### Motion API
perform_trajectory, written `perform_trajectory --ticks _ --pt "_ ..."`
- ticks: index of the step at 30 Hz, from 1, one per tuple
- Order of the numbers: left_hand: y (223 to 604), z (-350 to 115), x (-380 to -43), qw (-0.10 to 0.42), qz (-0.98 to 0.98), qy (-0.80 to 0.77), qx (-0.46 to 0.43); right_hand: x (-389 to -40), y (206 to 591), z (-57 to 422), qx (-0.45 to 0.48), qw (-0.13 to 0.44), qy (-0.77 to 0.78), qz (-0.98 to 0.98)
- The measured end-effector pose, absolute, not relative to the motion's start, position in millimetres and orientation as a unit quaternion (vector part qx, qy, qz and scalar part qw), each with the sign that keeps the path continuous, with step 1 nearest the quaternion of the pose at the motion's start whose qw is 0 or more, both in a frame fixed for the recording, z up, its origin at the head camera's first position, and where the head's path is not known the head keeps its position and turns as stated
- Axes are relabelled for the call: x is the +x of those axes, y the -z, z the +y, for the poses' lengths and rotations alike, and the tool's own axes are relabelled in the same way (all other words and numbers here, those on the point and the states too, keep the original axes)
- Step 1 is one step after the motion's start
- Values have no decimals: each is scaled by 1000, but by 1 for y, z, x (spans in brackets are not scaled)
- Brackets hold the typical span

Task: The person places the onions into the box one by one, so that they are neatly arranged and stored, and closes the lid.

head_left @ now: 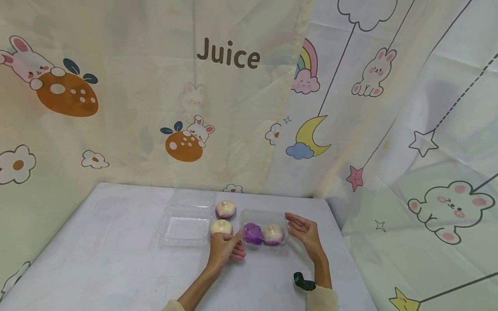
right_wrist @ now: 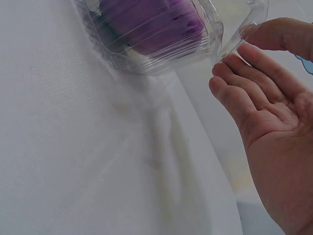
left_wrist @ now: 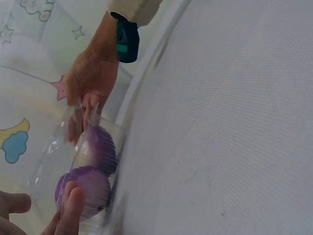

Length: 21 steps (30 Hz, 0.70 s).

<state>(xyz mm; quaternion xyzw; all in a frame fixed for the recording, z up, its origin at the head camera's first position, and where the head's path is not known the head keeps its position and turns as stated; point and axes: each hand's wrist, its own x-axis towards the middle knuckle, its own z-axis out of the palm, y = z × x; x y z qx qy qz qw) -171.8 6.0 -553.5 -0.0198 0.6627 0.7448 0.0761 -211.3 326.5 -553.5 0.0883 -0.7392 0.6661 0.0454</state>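
On the white tabletop [head_left: 128,259], toward the far edge and nearer the right edge than the left, a clear container [head_left: 256,215] stands between the two hands. A purple bun [head_left: 252,233] sits in its left part and a cream-topped bun [head_left: 273,234] beside it on the right, both showing through the plastic. I cannot tell whether the lid is fully down.

The left hand [head_left: 227,251] is at the container's near left corner. Its thumb and fingers stand apart; in the left wrist view the fingers extend in front of the purple bun, outside the plastic, and I cannot tell how firmly they touch.

The right hand [head_left: 305,236] is at the container's right side, palm turned inward, fingers nearly straight and side by side. In the right wrist view the thumb and index fingertips meet the plastic edge, while the other fingertips lie just below it. A dark device [head_left: 304,283] is on that wrist.

Left of the container, two loose buns [head_left: 225,209] lie one behind the other, the nearer partly behind the left hand. Just beyond them, toward the tabletop's left edge, is an open clear box [head_left: 188,229].
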Motion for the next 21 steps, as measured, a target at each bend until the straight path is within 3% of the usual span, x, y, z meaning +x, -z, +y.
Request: perform_trajectory --ticks 21 --pt "556 7 -172 75 655 -752 -15 -210 561 325 72 56 -674 -733"
